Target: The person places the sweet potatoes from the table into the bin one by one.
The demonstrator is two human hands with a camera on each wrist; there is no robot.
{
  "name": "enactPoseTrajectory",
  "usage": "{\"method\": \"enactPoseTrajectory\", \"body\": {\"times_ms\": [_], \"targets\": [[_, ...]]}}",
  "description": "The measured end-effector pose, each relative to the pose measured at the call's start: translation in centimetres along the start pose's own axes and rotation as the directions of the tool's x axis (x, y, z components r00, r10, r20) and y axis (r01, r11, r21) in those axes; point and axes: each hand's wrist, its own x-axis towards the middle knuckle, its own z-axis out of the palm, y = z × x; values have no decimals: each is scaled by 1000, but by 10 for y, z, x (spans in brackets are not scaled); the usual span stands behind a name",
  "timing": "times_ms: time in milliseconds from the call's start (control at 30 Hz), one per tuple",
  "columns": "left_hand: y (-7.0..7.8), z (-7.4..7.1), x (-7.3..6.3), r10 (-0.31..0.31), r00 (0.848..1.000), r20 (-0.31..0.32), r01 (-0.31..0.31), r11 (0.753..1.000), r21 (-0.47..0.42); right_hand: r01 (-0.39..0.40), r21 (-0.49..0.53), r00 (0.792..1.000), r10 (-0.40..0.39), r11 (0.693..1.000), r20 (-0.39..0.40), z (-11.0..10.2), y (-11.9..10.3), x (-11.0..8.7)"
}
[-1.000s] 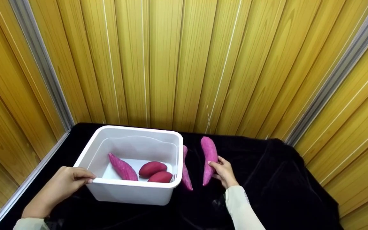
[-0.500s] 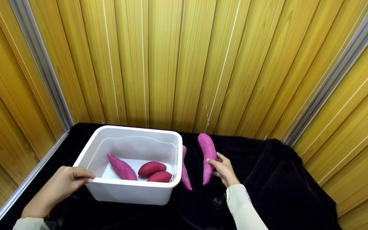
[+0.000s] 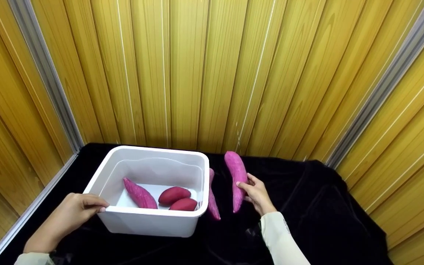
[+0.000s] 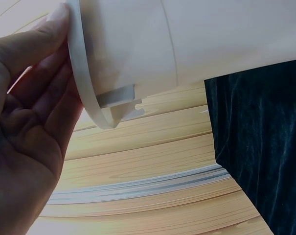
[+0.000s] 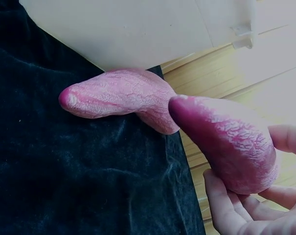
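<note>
My left hand (image 3: pixel 77 208) pinches the near left corner of the rim of a white plastic bin (image 3: pixel 149 222). In the left wrist view the thumb and fingers lie on either side of that rim. My right hand (image 3: pixel 258 193) grips a long purple sweet potato (image 3: pixel 236 169) by its lower half, thumb on one side and fingers on the other. Another purple sweet potato (image 5: pixel 116 93) lies on the cloth against the bin's right side, partly hidden by the bin in the head view. Inside the bin are a purple sweet potato (image 3: pixel 140 194) and two dark red ones (image 3: pixel 174 195).
Black velvety cloth (image 3: pixel 318 221) covers the surface under everything. Yellow wood-look panels (image 3: pixel 186 73) wall in the back and both sides, with grey metal strips (image 3: pixel 46 66) at the corners.
The sweet potato in my right hand has shifted slightly left and upward, its top tilting a little further left. My left hand keeps its hold on the bin's rim.
</note>
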Motion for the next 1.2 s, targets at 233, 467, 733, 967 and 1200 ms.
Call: {"method": "enactPoseTrajectory", "body": {"times_ms": [233, 467, 733, 967, 1200], "targets": [[-1, 0, 0, 7, 1000, -3, -7, 1000, 6, 8, -8, 1000, -8, 1000, 13, 2, -6, -2], [-1, 0, -1, 4, 1000, 6, -4, 1000, 10, 18, -31, 1000, -17, 999, 26, 4, -10, -4], [-1, 0, 1, 3, 1000, -3, -2, 1000, 16, 19, -42, 999, -18, 999, 33, 3, -17, -8], [-2, 1, 1, 15, 1000, -10, -15, 1000, 9, 23, -35, 999, -21, 999, 47, 1, -23, -11], [-1, 1, 0, 8, 1000, -6, -8, 1000, 9, 30, -13, 998, -29, 999, 56, 1, -28, -14]]}}
